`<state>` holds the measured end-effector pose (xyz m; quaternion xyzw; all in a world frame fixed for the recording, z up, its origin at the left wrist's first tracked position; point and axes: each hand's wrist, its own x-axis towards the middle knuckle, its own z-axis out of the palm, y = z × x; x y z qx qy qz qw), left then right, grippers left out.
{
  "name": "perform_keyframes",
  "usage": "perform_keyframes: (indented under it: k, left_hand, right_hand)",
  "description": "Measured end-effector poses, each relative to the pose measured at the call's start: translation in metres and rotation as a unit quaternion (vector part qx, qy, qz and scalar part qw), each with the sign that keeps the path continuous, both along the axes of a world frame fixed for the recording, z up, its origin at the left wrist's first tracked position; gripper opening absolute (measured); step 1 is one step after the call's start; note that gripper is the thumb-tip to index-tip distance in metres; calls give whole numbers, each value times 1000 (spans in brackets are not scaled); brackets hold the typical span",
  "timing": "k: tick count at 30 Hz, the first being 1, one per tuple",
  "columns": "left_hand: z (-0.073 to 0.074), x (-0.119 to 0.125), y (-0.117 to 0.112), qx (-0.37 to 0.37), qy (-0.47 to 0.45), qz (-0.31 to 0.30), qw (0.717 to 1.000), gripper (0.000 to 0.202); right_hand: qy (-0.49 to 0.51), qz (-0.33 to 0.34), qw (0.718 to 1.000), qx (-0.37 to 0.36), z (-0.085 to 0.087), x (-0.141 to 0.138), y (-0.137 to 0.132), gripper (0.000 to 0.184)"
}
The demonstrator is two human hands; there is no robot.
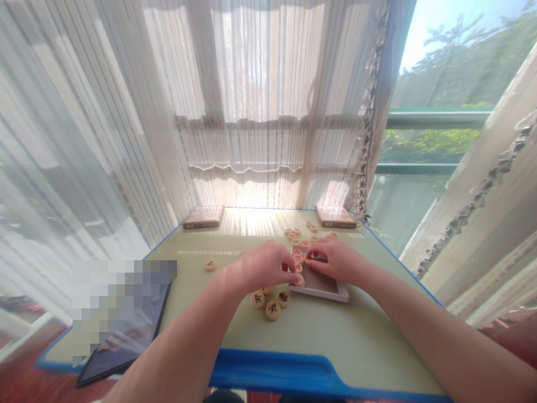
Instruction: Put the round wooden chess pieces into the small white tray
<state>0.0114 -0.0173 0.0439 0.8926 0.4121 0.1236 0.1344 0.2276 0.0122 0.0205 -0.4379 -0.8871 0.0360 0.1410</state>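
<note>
A shallow white-rimmed box tray (323,292) lies on the table, with several round wooden Chinese chess pieces bearing red characters in a row along its left side. My left hand (271,263) reaches over that side, thumb and fingers closed on the nearest red-marked Chinese chess piece (298,280). From the right, my right hand (335,258) bends over the tray, its fingertips pinched at a red-marked piece farther up the row (298,256); the fingers partly hide it. Close to my left wrist are loose black-marked Chinese chess pieces (273,310).
More loose pieces (292,237) lie beyond the tray, and a single piece (210,265) sits to the left. Flat boxes stand at the far left (204,216) and far right (335,216) corners. A dark tablet (130,330) rests at the left edge. Blue edging (272,369) borders the table.
</note>
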Motion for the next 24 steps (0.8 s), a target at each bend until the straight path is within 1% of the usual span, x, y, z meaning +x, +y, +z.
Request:
perform_keyframes:
  k: [3,6,10,13,15,18,21,24]
  left_hand:
    - [-1,0,0,-5,8,1,1000,26]
    - [-2,-1,1,-9,8,-3,1000,23]
    - [-3,0,2,22,-26,-5,999,25]
    - [-3,0,5,61,-54,30,996,28]
    - [-6,1,8,69,-58,57,994,28]
    - [-12,1,13,50,-51,63,995,26]
    - [-18,0,17,34,-40,52,997,29]
    - [-20,-1,17,25,-30,42,998,32]
  right_hand:
    - [9,11,1000,-1,-1,-1,0,21]
    - [9,6,1000,0,-1,-2,0,19]
    - [2,-12,1000,-4,-3,-2,1,21]
    - [4,-24,1000,-6,-2,-2,2,20]
    - [9,-28,1000,-10,0,-1,3,19]
    - [11,-28,999,-21,4,0,3,18]
    - [-4,-37,999,-15,6,3,4,23]
    - [-24,-45,998,-21,5,5,5,25]
